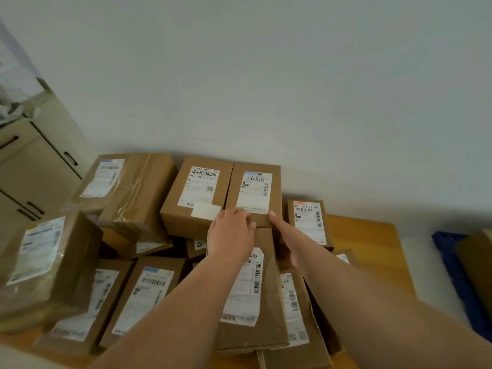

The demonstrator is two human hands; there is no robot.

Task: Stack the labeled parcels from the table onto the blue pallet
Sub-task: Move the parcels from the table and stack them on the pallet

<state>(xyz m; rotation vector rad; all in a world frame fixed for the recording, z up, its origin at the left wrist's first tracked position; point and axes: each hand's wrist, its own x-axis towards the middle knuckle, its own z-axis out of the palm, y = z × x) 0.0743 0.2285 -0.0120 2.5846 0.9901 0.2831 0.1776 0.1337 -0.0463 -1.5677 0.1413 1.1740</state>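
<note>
Several brown labeled parcels crowd the wooden table (pixel 364 235). At the back stands a parcel with a blue-topped label (pixel 255 193), beside a twin parcel (pixel 198 193) on its left. My left hand (pixel 231 233) rests with curled fingers on the near top edge of the blue-topped parcel. My right hand (pixel 285 235) lies against that parcel's right near corner, thumb up at the top edge. Whether either hand grips it is unclear. A flat parcel (pixel 247 296) lies under my forearms. The blue pallet (pixel 450 259) shows at the right edge, with a brown box (pixel 476 262) on it.
More parcels sit at left (pixel 125 193) and far left (pixel 45 262), another small one (pixel 310 222) right of my hands. A beige cabinet (pixel 32 166) stands at the left. A white wall runs behind the table. Bare tabletop shows at the right.
</note>
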